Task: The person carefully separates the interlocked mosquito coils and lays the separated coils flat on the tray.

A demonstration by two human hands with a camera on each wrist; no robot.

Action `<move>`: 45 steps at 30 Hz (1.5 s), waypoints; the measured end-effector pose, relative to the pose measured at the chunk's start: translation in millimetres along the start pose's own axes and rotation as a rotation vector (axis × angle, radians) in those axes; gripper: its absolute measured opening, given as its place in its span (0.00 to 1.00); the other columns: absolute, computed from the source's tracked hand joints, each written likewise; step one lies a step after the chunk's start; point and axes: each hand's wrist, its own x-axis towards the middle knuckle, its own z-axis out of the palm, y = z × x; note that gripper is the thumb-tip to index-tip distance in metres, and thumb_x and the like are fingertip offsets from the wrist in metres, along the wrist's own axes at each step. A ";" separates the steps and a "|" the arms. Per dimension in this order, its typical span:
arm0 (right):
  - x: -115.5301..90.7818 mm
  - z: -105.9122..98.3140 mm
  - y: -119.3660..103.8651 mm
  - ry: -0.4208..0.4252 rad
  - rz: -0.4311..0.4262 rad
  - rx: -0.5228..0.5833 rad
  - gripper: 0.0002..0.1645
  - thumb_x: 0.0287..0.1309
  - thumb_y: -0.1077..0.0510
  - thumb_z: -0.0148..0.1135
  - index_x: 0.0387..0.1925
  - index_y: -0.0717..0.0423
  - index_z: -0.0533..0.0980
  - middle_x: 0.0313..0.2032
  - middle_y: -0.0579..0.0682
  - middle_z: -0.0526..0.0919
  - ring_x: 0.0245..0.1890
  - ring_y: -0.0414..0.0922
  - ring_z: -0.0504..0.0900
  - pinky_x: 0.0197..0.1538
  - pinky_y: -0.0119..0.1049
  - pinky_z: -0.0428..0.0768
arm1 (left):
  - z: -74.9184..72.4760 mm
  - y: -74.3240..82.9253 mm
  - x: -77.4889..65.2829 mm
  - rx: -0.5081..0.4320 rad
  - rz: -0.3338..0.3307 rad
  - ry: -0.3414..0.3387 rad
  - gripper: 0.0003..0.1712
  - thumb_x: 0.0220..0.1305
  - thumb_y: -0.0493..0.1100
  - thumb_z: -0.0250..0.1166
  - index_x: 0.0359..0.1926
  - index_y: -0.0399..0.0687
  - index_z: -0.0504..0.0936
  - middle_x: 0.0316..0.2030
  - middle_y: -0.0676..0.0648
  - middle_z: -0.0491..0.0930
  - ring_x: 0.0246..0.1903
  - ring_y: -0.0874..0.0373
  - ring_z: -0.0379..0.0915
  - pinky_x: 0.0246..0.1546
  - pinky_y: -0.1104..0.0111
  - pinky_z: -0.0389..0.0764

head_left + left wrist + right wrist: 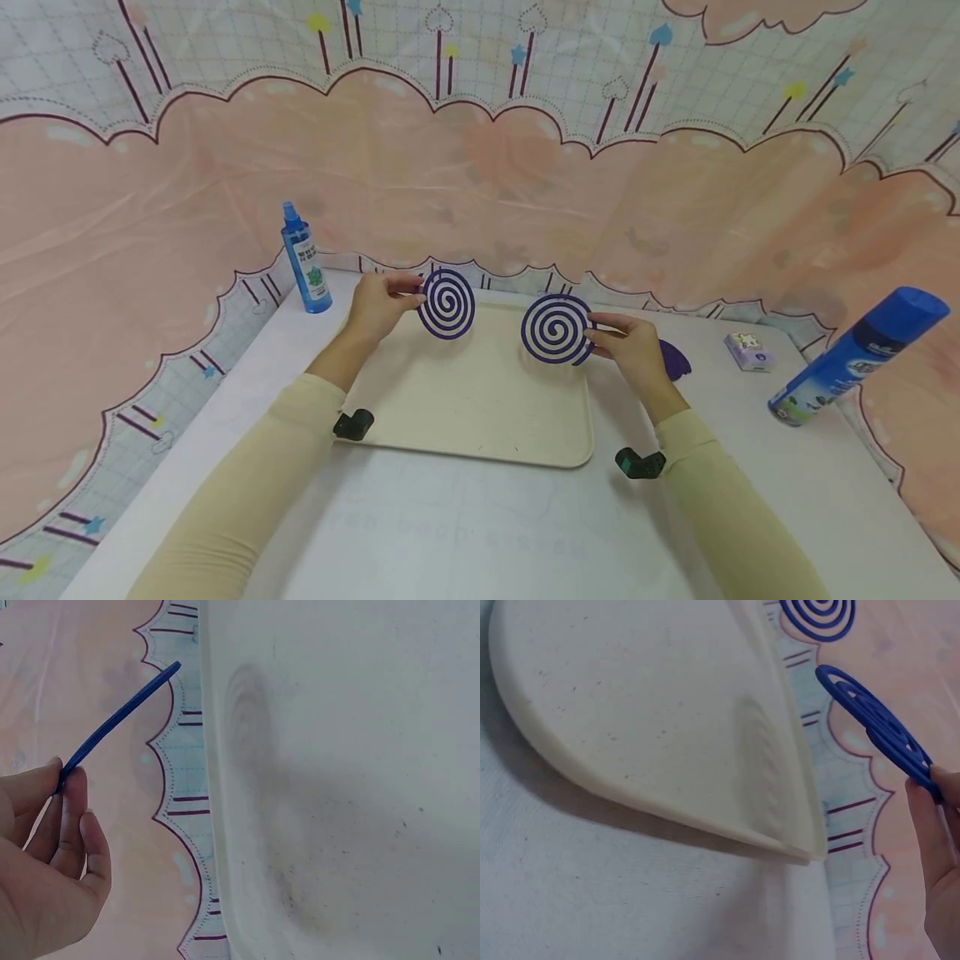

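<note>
- Edges: cream rectangular tray (465, 408) on white tabletop (420, 525); near right corner rounded, rim slightly raised; tabletop runs from the near rim toward me and out along both sides
- Far side: patterned cloth (450, 183) hangs as a wall close behind the tray's far rim; little depth there
- Room: a gap over the tray between my two hands; blue spray bottle (306, 262) upright beyond the left hand; blue aerosol can (855, 358) and small box (748, 352) well off to the right
- Pose: both forearms reach forward, sleeves (727, 500) down to the wrists; right wrist lies outside the tray's right edge in the head view
- Left hand (378, 304): thumb and fingertips pinched together on the left spiral coil (448, 303), at its left rim
- Right hand (630, 346): thumb and fingers clamped on the right spiral coil (557, 329), at its right rim
- Coil positions: both raised above the tray, faces toward me, apart from each other; soft ringed shadows on the tray in the wrist views
- Dark purple piece (675, 360) partly hidden behind right wrist; cannot tell its full shape
</note>
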 end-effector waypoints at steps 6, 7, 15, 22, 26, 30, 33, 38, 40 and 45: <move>5.1 8.6 10.4 -0.044 0.050 -0.054 0.26 0.65 0.69 0.62 0.64 0.74 0.73 0.65 0.74 0.73 0.35 0.26 0.85 0.44 0.26 0.87 | -1.9 -11.8 1.0 0.039 -0.077 -0.061 0.19 0.67 0.33 0.66 0.59 0.37 0.83 0.56 0.34 0.85 0.55 0.42 0.82 0.59 0.56 0.84; 5.8 9.5 11.9 -0.047 0.055 -0.060 0.26 0.65 0.69 0.62 0.63 0.74 0.73 0.65 0.74 0.74 0.35 0.26 0.85 0.44 0.26 0.87 | -1.8 -13.5 1.3 0.047 -0.091 -0.069 0.19 0.67 0.33 0.66 0.59 0.38 0.83 0.56 0.35 0.85 0.56 0.42 0.82 0.60 0.55 0.83; 13.0 17.2 23.3 -0.068 0.073 -0.076 0.25 0.65 0.69 0.63 0.62 0.75 0.74 0.62 0.74 0.76 0.32 0.27 0.85 0.42 0.26 0.87 | -1.8 -24.7 5.2 0.120 -0.126 -0.147 0.18 0.69 0.33 0.63 0.58 0.37 0.83 0.55 0.33 0.85 0.54 0.43 0.83 0.59 0.57 0.82; 20.3 24.8 32.0 -0.061 0.102 -0.075 0.25 0.64 0.70 0.63 0.62 0.76 0.73 0.63 0.75 0.75 0.29 0.26 0.84 0.39 0.24 0.86 | -2.4 -30.8 6.8 0.201 -0.160 -0.156 0.17 0.68 0.33 0.64 0.56 0.37 0.84 0.52 0.33 0.86 0.42 0.50 0.86 0.38 0.75 0.77; 23.4 29.0 35.0 -0.048 0.119 -0.085 0.26 0.63 0.70 0.63 0.62 0.76 0.73 0.62 0.75 0.76 0.29 0.26 0.83 0.39 0.23 0.86 | -2.8 -33.8 8.6 0.211 -0.182 -0.158 0.17 0.67 0.34 0.65 0.56 0.36 0.84 0.51 0.33 0.86 0.37 0.56 0.85 0.34 0.78 0.74; 25.1 32.8 34.7 -0.026 0.130 -0.131 0.25 0.62 0.70 0.65 0.60 0.75 0.76 0.60 0.73 0.79 0.28 0.28 0.84 0.38 0.24 0.86 | -1.7 -36.0 11.8 0.228 -0.215 -0.149 0.17 0.66 0.34 0.66 0.55 0.38 0.85 0.50 0.34 0.87 0.34 0.60 0.82 0.33 0.78 0.74; 26.0 35.1 33.5 -0.004 0.133 -0.195 0.23 0.61 0.70 0.66 0.58 0.73 0.78 0.58 0.72 0.81 0.28 0.29 0.84 0.38 0.25 0.87 | -0.6 -36.8 13.3 0.255 -0.235 -0.139 0.16 0.66 0.33 0.66 0.54 0.39 0.86 0.49 0.36 0.87 0.34 0.61 0.80 0.32 0.79 0.73; 30.2 37.3 34.2 0.017 0.134 -0.309 0.21 0.60 0.68 0.67 0.56 0.70 0.81 0.55 0.68 0.84 0.27 0.29 0.83 0.36 0.24 0.86 | 1.2 -38.9 14.2 0.318 -0.228 -0.127 0.16 0.65 0.33 0.65 0.53 0.39 0.86 0.49 0.37 0.87 0.39 0.56 0.81 0.34 0.77 0.73; 32.5 37.7 35.8 0.023 0.129 -0.350 0.21 0.60 0.68 0.68 0.55 0.68 0.81 0.54 0.68 0.85 0.25 0.29 0.82 0.34 0.23 0.85 | 2.1 -39.6 14.0 0.335 -0.216 -0.118 0.16 0.65 0.33 0.65 0.53 0.39 0.86 0.50 0.37 0.87 0.43 0.52 0.81 0.38 0.74 0.75; 36.4 40.2 38.4 0.035 0.133 -0.375 0.19 0.60 0.68 0.68 0.54 0.68 0.82 0.53 0.67 0.86 0.26 0.30 0.83 0.34 0.24 0.86 | 3.1 -40.4 12.8 0.353 -0.208 -0.102 0.15 0.65 0.33 0.66 0.53 0.38 0.86 0.52 0.36 0.86 0.53 0.45 0.78 0.57 0.59 0.78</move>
